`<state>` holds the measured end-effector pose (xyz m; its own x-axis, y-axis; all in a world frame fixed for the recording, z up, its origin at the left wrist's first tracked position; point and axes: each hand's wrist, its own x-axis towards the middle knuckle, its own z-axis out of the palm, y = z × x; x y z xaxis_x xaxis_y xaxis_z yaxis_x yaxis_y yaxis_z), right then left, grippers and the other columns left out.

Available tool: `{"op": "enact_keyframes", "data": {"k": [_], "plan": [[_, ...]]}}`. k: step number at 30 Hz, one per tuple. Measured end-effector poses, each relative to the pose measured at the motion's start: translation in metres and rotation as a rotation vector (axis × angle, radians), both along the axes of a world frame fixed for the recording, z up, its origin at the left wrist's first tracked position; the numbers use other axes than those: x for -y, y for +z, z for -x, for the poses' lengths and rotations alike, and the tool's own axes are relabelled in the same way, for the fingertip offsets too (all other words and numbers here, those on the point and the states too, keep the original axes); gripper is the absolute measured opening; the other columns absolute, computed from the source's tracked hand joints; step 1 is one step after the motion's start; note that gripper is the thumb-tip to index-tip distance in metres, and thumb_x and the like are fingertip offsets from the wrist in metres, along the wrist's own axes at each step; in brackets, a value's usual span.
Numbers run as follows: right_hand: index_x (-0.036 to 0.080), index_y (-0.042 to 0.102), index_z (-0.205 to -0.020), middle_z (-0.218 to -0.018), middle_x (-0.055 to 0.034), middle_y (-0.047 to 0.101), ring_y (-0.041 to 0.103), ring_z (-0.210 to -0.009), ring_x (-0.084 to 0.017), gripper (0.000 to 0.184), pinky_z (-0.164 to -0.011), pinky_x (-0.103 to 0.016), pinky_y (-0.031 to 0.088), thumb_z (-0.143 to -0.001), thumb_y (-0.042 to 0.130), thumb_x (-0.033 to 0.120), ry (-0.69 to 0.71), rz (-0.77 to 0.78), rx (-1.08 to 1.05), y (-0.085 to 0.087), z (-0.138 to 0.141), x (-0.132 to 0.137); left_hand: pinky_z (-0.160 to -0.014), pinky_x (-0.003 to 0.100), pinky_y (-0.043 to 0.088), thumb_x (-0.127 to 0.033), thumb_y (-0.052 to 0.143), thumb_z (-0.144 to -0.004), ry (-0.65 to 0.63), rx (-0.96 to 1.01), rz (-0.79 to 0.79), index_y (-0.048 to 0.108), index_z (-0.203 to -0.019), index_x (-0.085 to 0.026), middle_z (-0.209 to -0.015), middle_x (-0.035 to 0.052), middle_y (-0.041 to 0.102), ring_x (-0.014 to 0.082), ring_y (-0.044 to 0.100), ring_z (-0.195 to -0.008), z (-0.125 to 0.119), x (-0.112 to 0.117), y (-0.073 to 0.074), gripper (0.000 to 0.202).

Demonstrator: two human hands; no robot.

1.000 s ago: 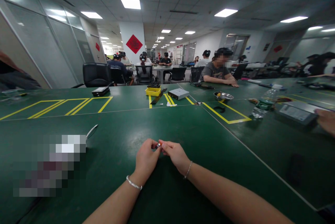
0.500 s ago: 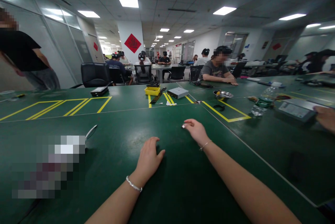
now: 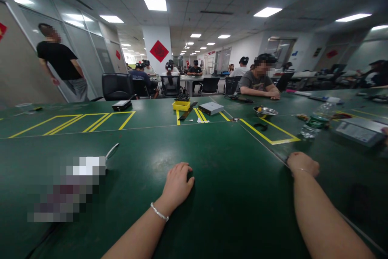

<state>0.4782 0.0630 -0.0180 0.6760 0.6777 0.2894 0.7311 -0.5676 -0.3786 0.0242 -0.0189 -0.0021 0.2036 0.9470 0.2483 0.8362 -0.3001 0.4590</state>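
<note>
My left hand (image 3: pixel 178 184) rests palm down on the green table (image 3: pixel 224 202), thumb apart from the lightly bent fingers, nothing visible in it. Further right, my right hand (image 3: pixel 303 165) is closed at the pale seam line in the tabletop. Its fingers point down and left, and a small dark bit shows at their tips. Whatever they hold is hidden or too small to name. Beyond that hand lie a dark curved piece (image 3: pixel 261 127) inside a yellow-taped outline and a clear water bottle (image 3: pixel 313 123) with a green label.
Farther back are a yellow bin (image 3: pixel 181 106), a grey metal box (image 3: pixel 211 108), a steel bowl (image 3: pixel 265 111) and a black-and-silver drive (image 3: pixel 121 105). At right lies a metal case (image 3: pixel 359 131). A blurred-out object (image 3: pixel 72 188) lies left. A person sits across the table; another stands left.
My right hand has moved right, from mid-table to the seam, and turned; the small pale item pinched earlier is out of sight. My left hand stays put. The view has turned slightly left.
</note>
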Motion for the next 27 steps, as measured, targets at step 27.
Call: {"op": "enact_keyframes", "data": {"k": [27], "plan": [[0.028, 0.039, -0.12, -0.127, -0.0061, 0.037, 0.022, -0.12, -0.025, 0.044, -0.094, -0.048, 0.015, -0.078, 0.037, 0.038, 1.068, 0.179, 0.136, 0.034, 0.217, 0.008, -0.094, 0.044, 0.024, -0.032, 0.043, -0.074, -0.055, -0.04, 0.015, 0.044, -0.114, -0.026, -0.124, 0.0023, 0.044, 0.0234, 0.032, -0.117, 0.0, 0.0, -0.001, 0.04]]}}
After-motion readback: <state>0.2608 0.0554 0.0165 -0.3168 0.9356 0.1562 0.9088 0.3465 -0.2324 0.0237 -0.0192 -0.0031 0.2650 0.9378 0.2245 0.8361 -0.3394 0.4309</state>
